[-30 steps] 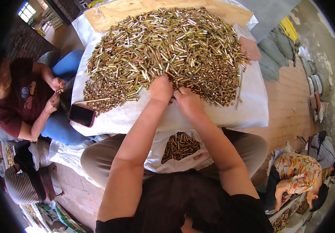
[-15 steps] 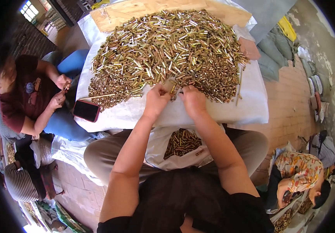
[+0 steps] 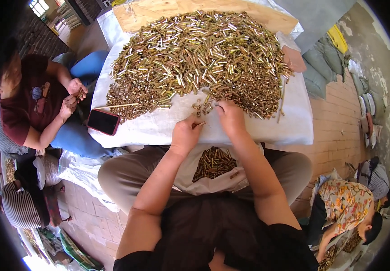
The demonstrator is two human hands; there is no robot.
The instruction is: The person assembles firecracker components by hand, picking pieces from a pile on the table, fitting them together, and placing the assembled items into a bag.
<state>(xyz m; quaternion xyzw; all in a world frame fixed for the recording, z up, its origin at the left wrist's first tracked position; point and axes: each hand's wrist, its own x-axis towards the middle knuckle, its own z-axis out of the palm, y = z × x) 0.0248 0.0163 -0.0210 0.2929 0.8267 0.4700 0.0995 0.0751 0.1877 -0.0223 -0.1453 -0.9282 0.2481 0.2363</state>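
Cylinders (image 3: 190, 54) of brass-coloured metal, heaped over the far and middle part of a table (image 3: 292, 122) draped in white cloth. Shorter pieces (image 3: 251, 100) of the same colour gather along the near right edge of the heap, with a second band at its near left. A few loose bits (image 3: 198, 109) lie on bare cloth just in front of the heap, between it and the person's hands. The left hand (image 3: 186, 134), over the near part of the cloth, pinches a slim metal piece (image 3: 201, 124) between thumb and finger. The right hand (image 3: 231, 117) reaches to the near edge of the heap, fingers bent and close together — whether they grip anything cannot be told. Below the table edge, between the person's knees, a white bag (image 3: 183, 174) holds further cylinders (image 3: 215, 163). To the left on the cloth lie a thin stick (image 3: 121, 105) and a dark-screened phone (image 3: 103, 122); a pale wooden board (image 3: 134, 17) stands behind the heap. At far left — seated beside the table — a co-worker in a dark red shirt (image 3: 21, 119) holds both hands together.
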